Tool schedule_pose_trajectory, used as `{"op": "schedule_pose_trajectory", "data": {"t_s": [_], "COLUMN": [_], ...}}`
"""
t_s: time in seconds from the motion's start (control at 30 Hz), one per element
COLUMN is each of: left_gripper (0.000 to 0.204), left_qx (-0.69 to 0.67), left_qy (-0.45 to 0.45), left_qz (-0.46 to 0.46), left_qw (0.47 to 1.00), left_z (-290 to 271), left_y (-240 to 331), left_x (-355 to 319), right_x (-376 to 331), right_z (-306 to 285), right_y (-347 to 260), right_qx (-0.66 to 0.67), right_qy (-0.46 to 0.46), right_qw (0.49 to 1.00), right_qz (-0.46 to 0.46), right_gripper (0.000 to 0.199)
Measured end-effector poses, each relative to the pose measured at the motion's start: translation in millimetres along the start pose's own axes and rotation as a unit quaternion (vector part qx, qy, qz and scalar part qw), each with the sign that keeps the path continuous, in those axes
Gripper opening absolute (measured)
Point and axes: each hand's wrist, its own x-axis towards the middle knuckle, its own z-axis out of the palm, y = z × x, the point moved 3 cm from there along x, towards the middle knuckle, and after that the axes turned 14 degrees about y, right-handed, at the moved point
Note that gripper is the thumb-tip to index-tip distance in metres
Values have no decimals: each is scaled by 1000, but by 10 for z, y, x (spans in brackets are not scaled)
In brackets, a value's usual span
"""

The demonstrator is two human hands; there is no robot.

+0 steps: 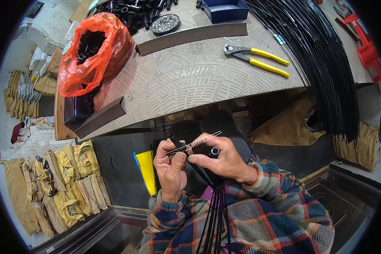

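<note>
Plaid sleeves point(258, 211) nearest; both hands' fingers pressed together, pinching thin wires point(194, 142) across black rods point(216, 207) gripped below. Left hand point(171, 169), right hand point(222, 158) touching. Seemingly mid-binding; yellow pliers point(258, 57) untouched on bench point(190, 76) well beyond fingers.

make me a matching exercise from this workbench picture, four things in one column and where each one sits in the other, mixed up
Things:
1. yellow-handled metal pliers
2. orange plastic bag of small black parts
3. blue rectangular tray
4. thin silvery wires

Places:
A. at the far edge of the bench top
B. pinched between the left hand and right hand
C. on the bench's left end
D. lying flat towards the bench's right, beside the bundle of long black rods

Pairs: 1-D, 2-C, 3-A, 4-B
</note>
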Motion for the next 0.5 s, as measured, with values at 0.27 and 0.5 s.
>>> {"op": "schedule_pose_trajectory", "data": {"t_s": [0.27,0.5], "left_gripper": [30,29], "left_qx": [20,12], "left_qy": [8,4], "left_qz": [11,45], "left_qw": [1000,999], "left_z": [-5,-30], "left_y": [-15,-34], "left_x": [-49,-49], "right_x": [-3,-21], "right_z": [48,1], "right_y": [86,86], "right_qx": [13,70], "right_qy": [12,-20], "right_qw": [999,995], "right_qz": [28,75], "right_gripper": [20,20]}}
